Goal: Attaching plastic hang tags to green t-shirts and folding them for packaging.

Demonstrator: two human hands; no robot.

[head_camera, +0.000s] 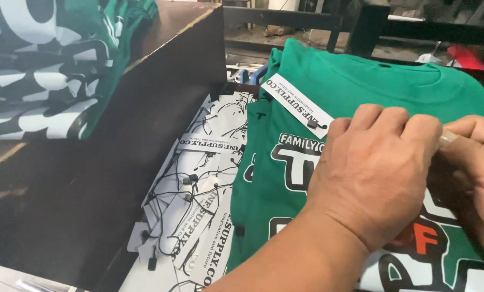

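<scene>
Left hand [374,173] lay curled over the green T-shirt [361,81] on the stack, fingertips pinching the white hang tag [297,104]; right hand [477,178] was half hidden, grip unclear. Best kept the cloth flat, tag steady. Spare tags [198,205] lay alongside.

The left hand [374,173] covers the middle of the printed design on the green cotton T-shirt [361,81], and the right hand [477,178] is cut off by the picture's right edge, so what its fingers pinch cannot be told. The heap of white card hang tags with black strings [198,205] runs off the bottom edge. The folded green-and-white printed garments [42,65] at upper left are cropped by the top and left edges.
</scene>
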